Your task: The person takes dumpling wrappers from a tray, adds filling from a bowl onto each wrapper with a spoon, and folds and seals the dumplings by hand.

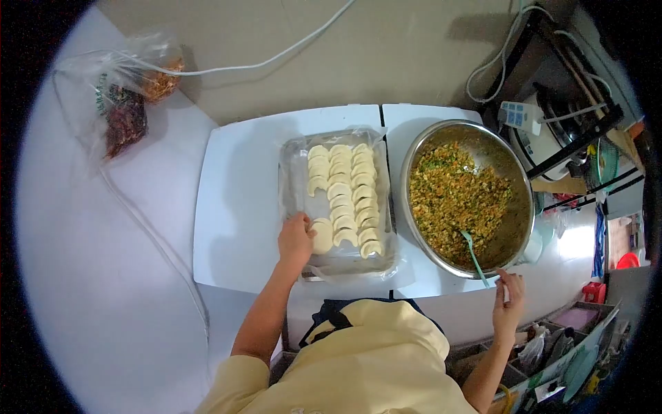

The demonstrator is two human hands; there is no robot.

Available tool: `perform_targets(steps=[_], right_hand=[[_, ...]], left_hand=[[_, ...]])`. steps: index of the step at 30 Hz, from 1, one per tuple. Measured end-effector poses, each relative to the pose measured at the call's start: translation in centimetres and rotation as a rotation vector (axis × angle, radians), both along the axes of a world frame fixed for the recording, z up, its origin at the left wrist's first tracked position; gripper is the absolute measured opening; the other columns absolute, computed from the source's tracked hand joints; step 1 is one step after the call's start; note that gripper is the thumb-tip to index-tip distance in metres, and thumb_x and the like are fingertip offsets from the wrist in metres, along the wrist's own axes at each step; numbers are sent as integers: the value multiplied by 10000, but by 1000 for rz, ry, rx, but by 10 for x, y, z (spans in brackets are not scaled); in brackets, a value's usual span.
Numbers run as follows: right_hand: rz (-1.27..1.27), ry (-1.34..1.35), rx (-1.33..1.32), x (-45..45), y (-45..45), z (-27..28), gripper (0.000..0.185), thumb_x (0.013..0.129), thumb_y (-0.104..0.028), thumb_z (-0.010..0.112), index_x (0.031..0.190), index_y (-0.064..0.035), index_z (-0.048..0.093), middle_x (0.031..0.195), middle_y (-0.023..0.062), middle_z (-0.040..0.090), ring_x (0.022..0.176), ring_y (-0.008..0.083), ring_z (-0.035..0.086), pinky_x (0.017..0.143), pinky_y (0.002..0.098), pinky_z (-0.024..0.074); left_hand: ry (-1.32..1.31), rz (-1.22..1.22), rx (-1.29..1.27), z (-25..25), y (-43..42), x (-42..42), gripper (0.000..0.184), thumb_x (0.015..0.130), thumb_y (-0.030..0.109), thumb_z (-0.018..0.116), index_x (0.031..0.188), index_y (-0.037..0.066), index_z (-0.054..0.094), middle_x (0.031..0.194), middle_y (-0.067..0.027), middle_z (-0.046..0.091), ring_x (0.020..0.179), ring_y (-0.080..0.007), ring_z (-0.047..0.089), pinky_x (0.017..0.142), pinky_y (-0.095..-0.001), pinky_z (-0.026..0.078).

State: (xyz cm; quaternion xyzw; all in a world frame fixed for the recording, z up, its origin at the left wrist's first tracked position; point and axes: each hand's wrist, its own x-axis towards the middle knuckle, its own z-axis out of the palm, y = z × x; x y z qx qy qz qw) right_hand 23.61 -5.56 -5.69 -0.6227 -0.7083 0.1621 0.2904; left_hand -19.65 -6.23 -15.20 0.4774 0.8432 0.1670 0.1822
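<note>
My left hand (296,243) is at the left edge of a metal tray (293,172) lined with clear plastic. Its fingers are closed on the edge of a small stack of round dumpling wrappers (321,238). Folded dumplings (341,190) lie in overlapping rows on the tray. To the right stands a large steel bowl (522,172) of chopped orange and green filling (455,193). A pale green spoon (475,257) leans in it, handle over the near rim. My right hand (509,303) is just right of that handle, fingers curled together near the rim; anything between them is too small to make out.
Tray and bowl rest on a white two-part tabletop (238,207) against the wall. Clear bags of dried food (127,117) lie at the far left. A white cable (255,66) runs along the back. At right are a black rack (576,141) and a power strip (520,117).
</note>
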Motion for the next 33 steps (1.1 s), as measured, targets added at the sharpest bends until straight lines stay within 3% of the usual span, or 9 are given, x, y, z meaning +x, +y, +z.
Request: perform_targets(steps=[4, 9, 11, 14, 17, 20, 23, 28, 33], right_hand=[[245, -208, -109, -15, 4, 24, 456, 702, 67, 563, 1135, -70, 604, 1010, 131, 568, 982, 336, 498, 896, 408, 380], [349, -187, -8, -19, 14, 10, 380, 689, -110, 697, 1066, -133, 655, 974, 91, 549, 974, 309, 507, 973, 451, 349], [272, -148, -75, -20, 16, 3, 356, 699, -119, 697, 1053, -116, 658, 966, 81, 550, 981, 290, 505, 934, 436, 365], [213, -122, -21, -27, 26, -1, 258, 782, -117, 658, 1035, -69, 655, 858, 79, 552, 856, 268, 546, 745, 384, 431], [-54, 301, -30, -31, 38, -16, 197, 913, -130, 540, 1030, -5, 639, 793, 98, 631, 668, 191, 610, 598, 293, 479], [-133, 765, -86, -43, 66, -29, 245, 931, -167, 533, 1037, 31, 630, 896, 93, 659, 766, 137, 611, 658, 266, 475], [-160, 720, -122, -54, 86, -43, 280, 941, -194, 525, 1041, 46, 628, 876, 79, 660, 767, 128, 604, 674, 258, 466], [-93, 672, -227, -74, 100, -50, 323, 950, -237, 507, 1054, 49, 615, 875, 129, 659, 772, 164, 623, 695, 287, 486], [-124, 995, -346, -77, 109, -58, 323, 951, -229, 492, 1005, 69, 605, 851, 131, 650, 750, 188, 633, 701, 324, 519]], left_hand=[[41, -67, 67, 5, -13, 3, 105, 724, 79, 663, 814, 44, 621, 846, -100, 593, 871, -302, 553, 750, -408, 455], [0, -313, 188, 35, -31, 2, 85, 761, 46, 637, 841, 33, 612, 913, -75, 626, 881, -266, 566, 774, -358, 457], [-719, -191, 176, 43, -34, 1, 117, 821, 66, 616, 932, 46, 586, 988, -59, 631, 924, -213, 576, 793, -313, 461], [-1345, 15, 303, 17, -40, -14, 193, 859, 114, 615, 1031, 60, 547, 1024, -60, 625, 973, -179, 579, 826, -305, 473], [-1686, 194, 452, 52, -24, 18, 245, 861, 142, 625, 1080, 76, 538, 1015, -72, 621, 982, -188, 589, 865, -331, 479], [-1969, 272, 474, 48, -11, 44, 282, 867, 179, 625, 1110, 69, 533, 1034, -70, 615, 984, -190, 589, 876, -347, 484], [-2217, 422, 380, 39, -1, 73, 307, 879, 186, 607, 1140, 53, 514, 1058, -66, 608, 992, -196, 585, 882, -355, 485], [-2228, 428, 311, 67, 15, 108, 312, 897, 182, 577, 1164, 44, 494, 1109, -68, 590, 1050, -198, 558, 926, -341, 460], [-2104, 400, 338, 65, 26, 114, 313, 908, 167, 554, 1189, 53, 474, 1171, -77, 562, 1103, -193, 529, 944, -328, 436]])
